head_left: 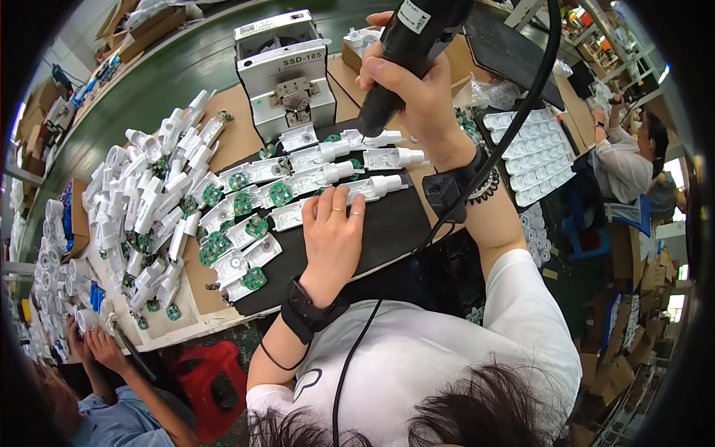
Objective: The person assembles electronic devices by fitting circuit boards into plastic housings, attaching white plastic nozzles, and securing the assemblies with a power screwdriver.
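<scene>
My right hand (428, 97) is wrapped round a black electric screwdriver (417, 30), its bit pointing down over the far end of the laid-out rows. My left hand (333, 238) presses its fingers on a white plastic housing (383, 185) in the nearest row, holding it against the black mat (398, 216). Several more white half-shells lie beyond it, some with a green circuit board (281, 194) hanging from one end by leads. The bit's tip is close to a housing (382, 138); I cannot tell whether they touch.
A white screw feeder (287, 82) stands behind the mat. Loose white housings (149, 194) are heaped on the left. On the right is a tray of white parts (532, 149). The screwdriver's black cable (521, 112) crosses by my right wrist. Co-workers' hands (100, 346) show at lower left.
</scene>
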Tool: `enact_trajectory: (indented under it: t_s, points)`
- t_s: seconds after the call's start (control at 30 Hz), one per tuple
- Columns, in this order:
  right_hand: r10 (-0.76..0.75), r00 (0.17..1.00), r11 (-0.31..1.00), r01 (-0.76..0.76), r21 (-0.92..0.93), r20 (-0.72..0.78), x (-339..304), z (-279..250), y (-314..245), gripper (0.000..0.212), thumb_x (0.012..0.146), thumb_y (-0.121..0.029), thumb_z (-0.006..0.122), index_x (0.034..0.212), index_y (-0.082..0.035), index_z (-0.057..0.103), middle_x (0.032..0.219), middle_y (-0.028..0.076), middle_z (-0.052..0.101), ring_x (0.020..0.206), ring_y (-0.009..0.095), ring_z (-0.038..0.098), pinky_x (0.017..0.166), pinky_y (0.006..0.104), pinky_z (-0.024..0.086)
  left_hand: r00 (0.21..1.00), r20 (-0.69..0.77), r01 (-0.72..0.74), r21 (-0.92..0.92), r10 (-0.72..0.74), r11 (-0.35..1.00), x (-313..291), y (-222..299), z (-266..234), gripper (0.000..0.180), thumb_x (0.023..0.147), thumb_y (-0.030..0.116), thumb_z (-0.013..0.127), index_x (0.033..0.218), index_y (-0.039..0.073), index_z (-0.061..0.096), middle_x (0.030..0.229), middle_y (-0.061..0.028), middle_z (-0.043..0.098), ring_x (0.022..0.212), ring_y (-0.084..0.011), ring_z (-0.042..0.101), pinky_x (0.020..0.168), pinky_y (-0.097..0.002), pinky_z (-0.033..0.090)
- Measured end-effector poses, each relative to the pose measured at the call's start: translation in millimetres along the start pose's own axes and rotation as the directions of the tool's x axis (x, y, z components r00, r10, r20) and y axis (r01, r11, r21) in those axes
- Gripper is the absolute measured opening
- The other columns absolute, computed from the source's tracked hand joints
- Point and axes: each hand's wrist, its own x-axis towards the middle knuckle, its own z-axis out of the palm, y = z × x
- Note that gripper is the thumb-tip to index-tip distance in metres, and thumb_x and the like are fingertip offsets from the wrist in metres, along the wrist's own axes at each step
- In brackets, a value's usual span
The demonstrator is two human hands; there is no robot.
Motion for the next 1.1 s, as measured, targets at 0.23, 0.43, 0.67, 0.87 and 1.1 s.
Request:
enact_trajectory:
  t_s: [0.23,0.43,0.67,0.87,1.1]
  points:
    - [-0.009,0.999,0.999,0.008,0.032,0.033,-3,4,-4,0.044,0.081,-0.008,0.071,0.122,-0.002,0.055,0.079,0.001,0.063,0.068,0.01,0.061,0.061,0.0247,0.05,0.999,0.05,0.002,0.063,-0.005,0.998,-5,1,14,0.018,0.077,0.009,0.062,0.094,0.005,0.067,0.111,-0.0111,0.062,0.11,-0.0255,0.055,0.095,-0.0414,0.037]
    - [0.034,0.999,0.999,-0.034,0.002,-0.024,-4,18,-20,0.045,0.083,-0.003,0.066,0.124,0.001,0.047,0.076,0.003,0.06,0.065,0.012,0.06,0.059,0.0263,0.048,0.997,-0.001,-0.08,-0.053,0.08,0.995,-32,7,-3,0.014,0.075,0.008,0.07,0.09,0.008,0.067,0.105,-0.0068,0.061,0.103,-0.0257,0.056,0.091,-0.0415,0.038]
    - [-0.079,0.995,0.996,0.081,0.038,-0.053,16,36,0,0.046,0.084,-0.003,0.066,0.125,0.001,0.046,0.075,0.002,0.059,0.066,0.011,0.058,0.06,0.0265,0.046,0.996,-0.028,-0.085,-0.103,0.082,0.991,-57,4,-11,0.019,0.073,0.007,0.068,0.091,0.008,0.067,0.103,-0.0066,0.061,0.099,-0.0249,0.058,0.089,-0.0408,0.041]
    - [-0.085,0.994,0.996,0.085,0.008,-0.068,62,57,51,0.042,0.084,0.0,0.065,0.122,-0.001,0.047,0.074,0.001,0.058,0.066,0.01,0.057,0.059,0.026,0.046,0.996,-0.072,-0.063,-0.141,0.053,0.988,-60,6,-4,0.02,0.072,0.005,0.071,0.092,0.009,0.068,0.101,-0.0066,0.062,0.097,-0.0254,0.058,0.089,-0.0417,0.043]
    - [-0.189,0.982,0.959,0.184,-0.214,0.0,65,56,94,0.033,0.081,-0.005,0.069,0.111,-0.002,0.055,0.071,0.001,0.06,0.064,0.01,0.06,0.058,0.0247,0.048,0.992,-0.119,-0.045,-0.153,0.027,0.987,-65,7,2,0.028,0.071,0.004,0.07,0.099,0.009,0.069,0.101,-0.0069,0.061,0.097,-0.026,0.058,0.088,-0.0418,0.045]
